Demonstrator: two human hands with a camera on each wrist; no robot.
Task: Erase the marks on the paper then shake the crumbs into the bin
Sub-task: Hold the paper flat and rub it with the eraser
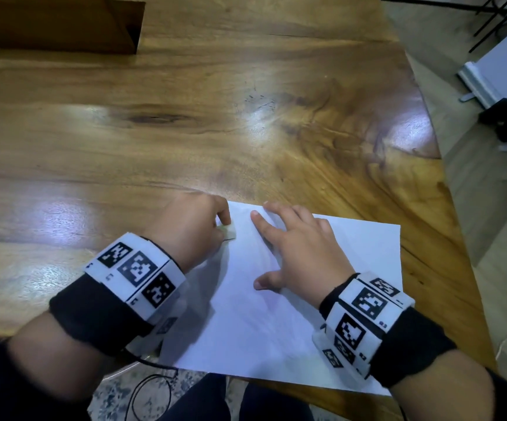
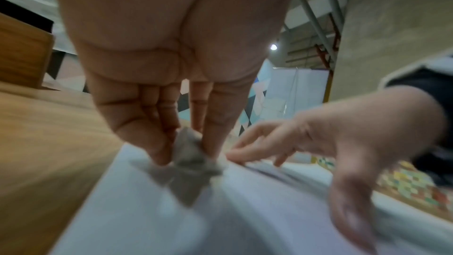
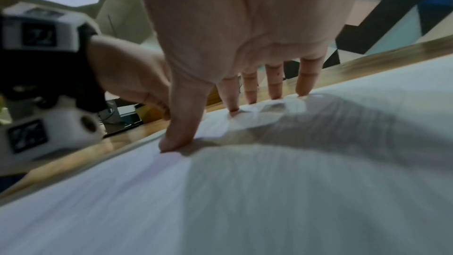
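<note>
Head view: left grip [image 1: 189, 226] pinches eraser [image 1: 227, 231] upright on paper [image 1: 276, 314]; right grip [image 1: 299, 253] presses flat, fingers spread.

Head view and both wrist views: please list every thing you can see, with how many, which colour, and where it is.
paper: one, white, flat on the table near its front edge
eraser: one, whitish, on the paper's left edge, pinched by the left hand
table: one, brown wood, under everything
wooden box: one, dark brown, far left corner of the table
wrist bands: two, white with black square codes, one on each wrist
left hand: one, pinching the eraser
right hand: one, fingers spread, pressing on the paper
</note>
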